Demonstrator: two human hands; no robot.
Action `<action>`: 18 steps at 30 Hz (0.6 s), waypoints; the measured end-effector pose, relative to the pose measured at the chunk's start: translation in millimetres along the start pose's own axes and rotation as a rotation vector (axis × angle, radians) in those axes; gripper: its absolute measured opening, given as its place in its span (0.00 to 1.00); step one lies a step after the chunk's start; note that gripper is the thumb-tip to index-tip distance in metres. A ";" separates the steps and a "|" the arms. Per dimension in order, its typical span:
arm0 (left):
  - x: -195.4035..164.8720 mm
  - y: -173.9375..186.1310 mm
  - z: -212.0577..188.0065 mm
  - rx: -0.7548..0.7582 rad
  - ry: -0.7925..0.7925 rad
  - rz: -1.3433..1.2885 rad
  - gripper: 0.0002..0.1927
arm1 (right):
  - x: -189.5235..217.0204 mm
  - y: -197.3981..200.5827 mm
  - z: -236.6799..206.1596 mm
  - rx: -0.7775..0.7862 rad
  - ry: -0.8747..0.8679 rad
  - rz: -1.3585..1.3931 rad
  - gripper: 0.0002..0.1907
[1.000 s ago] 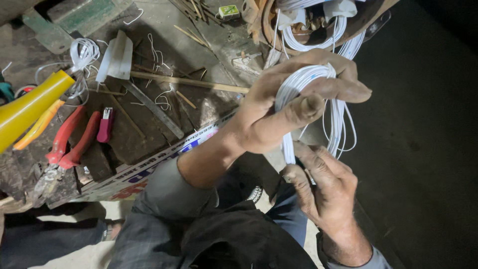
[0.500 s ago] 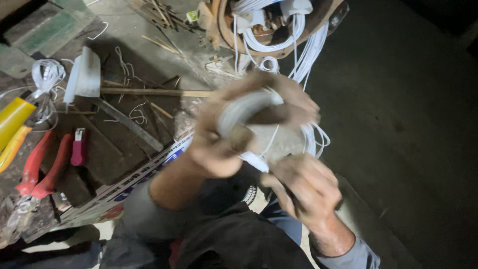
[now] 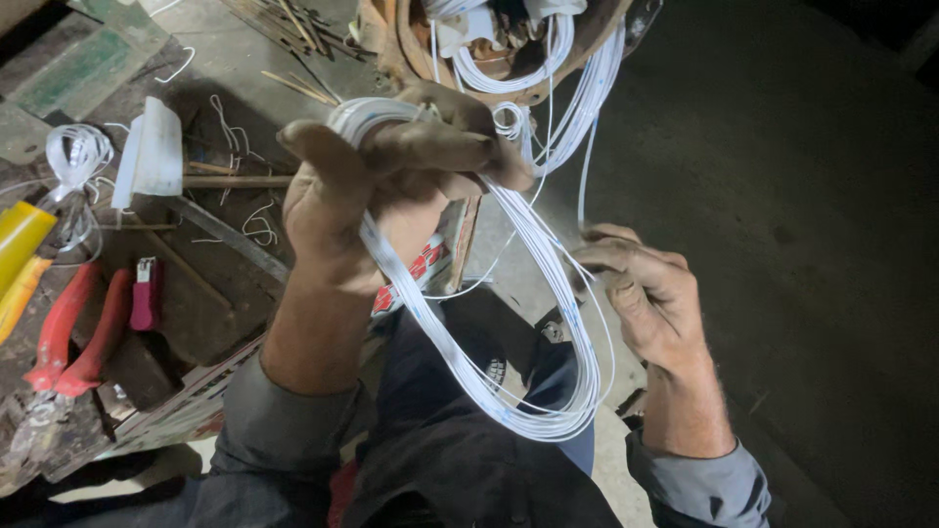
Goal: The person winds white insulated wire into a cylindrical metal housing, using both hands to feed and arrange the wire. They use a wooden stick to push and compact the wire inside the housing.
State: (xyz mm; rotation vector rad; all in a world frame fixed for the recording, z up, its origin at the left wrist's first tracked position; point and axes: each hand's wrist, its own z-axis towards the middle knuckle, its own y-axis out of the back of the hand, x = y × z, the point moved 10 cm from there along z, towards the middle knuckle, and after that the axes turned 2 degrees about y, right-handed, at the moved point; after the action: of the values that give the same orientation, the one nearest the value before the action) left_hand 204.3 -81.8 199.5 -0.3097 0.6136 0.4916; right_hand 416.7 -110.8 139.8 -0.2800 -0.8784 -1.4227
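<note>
Basket: a round brown basket (image 3: 587, 44) sits at the top, holding loose loops of white cord.
Cord: the coil of thin white cord (image 3: 509, 323) hangs in a long, many-stranded loop from the left hand down over the person's lap.
Left hand: the left hand (image 3: 381, 196) is raised, fingers (image 3: 430, 152) clenched around the top of the coil.
Right hand: the right hand (image 3: 641, 293) pinches a single strand beside the coil.
Bench: red-handled pliers (image 3: 68, 337) and a yellow tool (image 3: 20, 240) lie on the cluttered bench (image 3: 215, 293).
</note>
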 end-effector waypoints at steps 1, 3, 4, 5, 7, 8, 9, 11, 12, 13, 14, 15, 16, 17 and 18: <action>-1.6 2.7 -0.7 -0.032 -0.010 0.034 0.38 | -2.2 0.3 -2.1 0.018 -0.008 -0.041 0.23; -1.6 5.4 -3.0 -0.077 -0.010 0.028 0.36 | -1.8 10.3 -4.7 -0.065 0.012 -0.086 0.16; 0.1 5.1 -4.1 -0.086 -0.002 -0.014 0.35 | -0.9 15.3 -5.2 -0.111 0.022 -0.114 0.13; 2.5 4.7 -4.6 -0.095 0.004 -0.057 0.34 | -3.3 15.4 -4.7 -0.093 -0.010 -0.236 0.12; 7.5 4.4 -4.6 -0.115 0.010 -0.142 0.32 | -5.7 17.3 -2.7 -0.052 -0.070 -0.478 0.10; 8.7 3.6 -1.9 -0.098 -0.006 -0.188 0.31 | -1.7 13.6 -0.8 -0.003 -0.040 -0.539 0.11; 8.9 2.2 -0.3 -0.079 -0.022 -0.234 0.30 | 3.1 9.4 0.4 0.047 -0.007 -0.600 0.12; 12.4 -0.8 5.3 -0.030 -0.029 -0.302 0.29 | 2.4 12.6 3.9 0.028 -0.067 -0.474 0.12; 16.3 -0.8 7.3 -0.032 -0.005 -0.319 0.29 | -3.7 20.1 5.0 -0.039 -0.161 -0.286 0.12; 24.0 1.8 5.5 -0.085 0.071 -0.304 0.31 | -12.8 23.9 6.1 -0.103 -0.257 -0.096 0.13; 29.9 1.1 3.0 -0.122 0.115 -0.314 0.31 | -4.6 28.9 12.5 -0.167 -0.171 -0.191 0.11; 35.6 0.6 -0.2 -0.160 0.158 -0.325 0.33 | 3.1 32.3 19.1 -0.232 -0.082 -0.284 0.11; 40.0 -2.4 -1.9 -0.177 0.168 -0.358 0.33 | 11.4 34.7 25.0 -0.300 0.010 -0.377 0.11; 45.6 -4.9 -2.2 -0.189 0.183 -0.395 0.34 | 27.9 25.9 31.6 -0.296 0.198 -0.551 0.12; 51.8 -7.2 -2.4 -0.201 0.198 -0.432 0.35 | 42.3 13.3 36.1 -0.291 0.390 -0.726 0.14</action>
State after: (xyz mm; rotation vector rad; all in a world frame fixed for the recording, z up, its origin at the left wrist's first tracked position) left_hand 243.7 -71.0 166.7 -0.6707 0.6677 0.1052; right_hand 412.2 -116.0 196.6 0.1249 -0.4530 -2.1934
